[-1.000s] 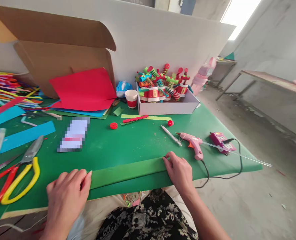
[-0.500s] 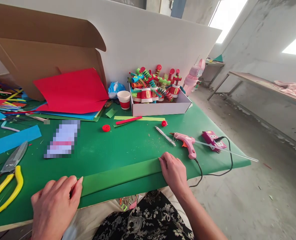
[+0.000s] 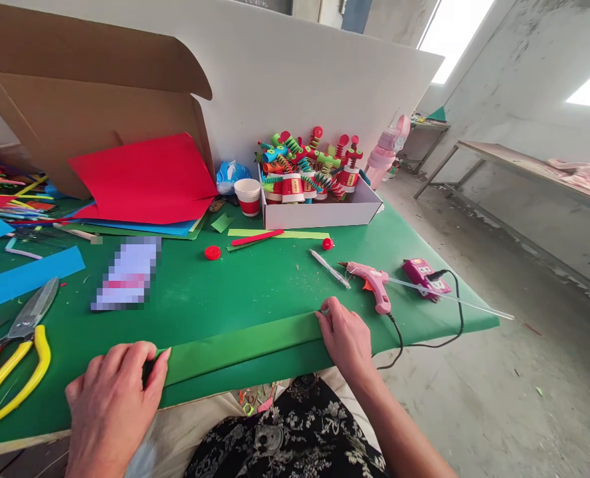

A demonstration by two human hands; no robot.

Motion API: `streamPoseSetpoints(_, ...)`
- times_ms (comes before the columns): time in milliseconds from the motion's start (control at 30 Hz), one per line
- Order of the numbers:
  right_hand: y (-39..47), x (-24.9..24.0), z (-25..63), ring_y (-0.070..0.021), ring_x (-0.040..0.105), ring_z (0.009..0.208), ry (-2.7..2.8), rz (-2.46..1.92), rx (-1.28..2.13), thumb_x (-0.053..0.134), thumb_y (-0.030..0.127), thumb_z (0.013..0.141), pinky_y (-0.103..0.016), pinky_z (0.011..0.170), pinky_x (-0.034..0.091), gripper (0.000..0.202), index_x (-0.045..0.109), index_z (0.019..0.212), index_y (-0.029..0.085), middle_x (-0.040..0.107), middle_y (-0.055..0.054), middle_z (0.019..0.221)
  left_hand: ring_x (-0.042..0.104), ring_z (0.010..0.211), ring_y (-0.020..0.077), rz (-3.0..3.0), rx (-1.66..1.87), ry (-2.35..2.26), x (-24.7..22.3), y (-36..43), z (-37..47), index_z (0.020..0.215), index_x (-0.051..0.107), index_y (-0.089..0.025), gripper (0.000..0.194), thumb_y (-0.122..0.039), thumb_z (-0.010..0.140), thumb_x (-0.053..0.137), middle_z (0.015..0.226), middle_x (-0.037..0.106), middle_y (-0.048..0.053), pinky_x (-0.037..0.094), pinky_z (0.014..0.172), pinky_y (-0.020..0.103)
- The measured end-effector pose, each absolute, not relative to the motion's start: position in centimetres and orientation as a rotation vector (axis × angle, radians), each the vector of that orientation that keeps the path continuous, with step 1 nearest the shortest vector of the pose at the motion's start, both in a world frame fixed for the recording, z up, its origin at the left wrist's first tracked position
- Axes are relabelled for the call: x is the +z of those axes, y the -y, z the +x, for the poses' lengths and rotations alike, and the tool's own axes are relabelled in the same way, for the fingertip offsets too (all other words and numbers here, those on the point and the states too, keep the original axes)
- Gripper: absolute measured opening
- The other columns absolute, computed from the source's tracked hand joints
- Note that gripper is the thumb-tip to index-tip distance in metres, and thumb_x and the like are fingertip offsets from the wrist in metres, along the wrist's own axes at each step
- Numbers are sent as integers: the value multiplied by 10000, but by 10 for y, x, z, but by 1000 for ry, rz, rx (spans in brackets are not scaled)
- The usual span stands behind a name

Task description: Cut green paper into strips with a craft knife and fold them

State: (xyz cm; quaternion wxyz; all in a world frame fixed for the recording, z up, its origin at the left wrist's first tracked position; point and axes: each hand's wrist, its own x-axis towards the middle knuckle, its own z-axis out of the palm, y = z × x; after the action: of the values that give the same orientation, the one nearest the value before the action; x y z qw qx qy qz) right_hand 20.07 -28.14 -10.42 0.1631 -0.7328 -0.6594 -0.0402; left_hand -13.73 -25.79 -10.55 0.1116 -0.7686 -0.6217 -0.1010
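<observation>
A long green paper strip (image 3: pixel 245 346) stretches between my hands near the table's front edge. At its left end, my left hand (image 3: pixel 118 392) is closed, thumb and fingers pinching the paper. My right hand (image 3: pixel 345 337) grips the other end between thumb and bent fingers. To the right of that hand lies a pink glue gun (image 3: pixel 372 282) with a clear glue stick (image 3: pixel 449 302) in its back. Scissors with yellow and red handles (image 3: pixel 23 352) rest open at the far left, beyond my left hand.
A white box (image 3: pixel 322 216) of colorful paper figures stands at the back, beside stacked paper cups (image 3: pixel 248 197). Red paper sheets (image 3: pixel 145 179) lean by a cardboard box (image 3: pixel 105 113). A pen (image 3: pixel 329 268), a red paper roll (image 3: pixel 212 253) and a purple power block (image 3: pixel 426 279) lie about.
The left hand has shifted slightly to the right and up, its thumb still on the strip. The right hand and the strip have barely moved.
</observation>
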Motion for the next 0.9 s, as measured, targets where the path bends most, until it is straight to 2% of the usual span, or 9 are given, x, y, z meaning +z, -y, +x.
streamPoseSetpoints(33, 281, -103, 200, -159, 596, 581, 1882, -2098, -114, 464, 275, 980, -267, 607, 360, 145, 565, 898, 210, 644, 10, 664, 579, 837, 281, -2238, -309, 1808, -106, 258, -136, 958, 651, -211, 325, -380, 987, 374, 1028, 663, 129, 374, 660, 376)
streamPoseSetpoints(100, 282, -101, 200, -159, 602, 606, 1887, -2108, -124, 481, 269, 973, -265, 598, 363, 126, 594, 968, 212, 671, -12, 771, 582, 1045, 340, -2249, -320, 1712, -103, 257, -133, 1266, 597, -247, 345, -263, 969, 421, 1333, 571, 150, 428, 789, 455)
streamPoseSetpoints(167, 282, -99, 200, -156, 604, 632, 1898, -2103, -139, 492, 257, 965, -264, 585, 363, 142, 616, 1028, 230, 683, -35, 922, 482, 1277, 369, -2360, -306, 1530, -99, 255, -129, 1413, 480, -386, 580, -82, 924, 412, 1504, 443, 85, 395, 965, 543)
streamPoseSetpoints(233, 281, -97, 201, -153, 601, 649, 1928, -2076, -140, 493, 243, 959, -263, 590, 371, 172, 631, 1063, 247, 672, -45, 1010, 345, 1422, 345, -2520, -283, 1318, -93, 250, -126, 1443, 382, -516, 806, 45, 865, 374, 1572, 365, 1, 323, 1078, 578)
streamPoseSetpoints(300, 280, -97, 202, -155, 601, 665, 1962, -2045, -133, 493, 233, 956, -264, 612, 387, 189, 643, 1070, 250, 665, -48, 1025, 270, 1474, 314, -2645, -244, 1163, -89, 245, -125, 1452, 313, -568, 889, 78, 844, 367, 1599, 324, -44, 293, 1122, 581)
streamPoseSetpoints(467, 279, -97, 204, -165, 609, 682, 1975, -2047, -132, 495, 238, 957, -269, 622, 411, 205, 647, 1093, 239, 661, -53, 1010, 282, 1476, 298, -2754, -154, 1081, -88, 238, -127, 1459, 314, -545, 845, 50, 867, 407, 1595, 347, -26, 285, 1139, 573)
streamPoseSetpoints(633, 280, -94, 203, -162, 633, 716, 1971, -2054, -118, 472, 252, 969, -254, 607, 421, 227, 643, 1118, 243, 663, -49, 997, 326, 1458, 280, -2743, -176, 1098, -92, 236, -130, 1456, 319, -537, 896, 103, 830, 348, 1583, 371, -24, 313, 1127, 551)
streamPoseSetpoints(800, 279, -94, 203, -174, 655, 735, 1966, -2050, -123, 478, 235, 970, -255, 602, 438, 230, 652, 1120, 235, 678, -43, 991, 323, 1457, 312, -2692, -210, 1109, -92, 238, -130, 1473, 336, -484, 924, 137, 788, 346, 1567, 397, 21, 351, 1103, 564)
streamPoseSetpoints(900, 279, -94, 203, -172, 653, 719, 1971, -2042, -134, 473, 234, 973, -257, 597, 439, 233, 663, 1108, 240, 682, -42, 991, 291, 1469, 325, -2698, -237, 1015, -88, 239, -130, 1492, 285, -490, 884, 94, 838, 400, 1590, 352, 19, 338, 1117, 590)
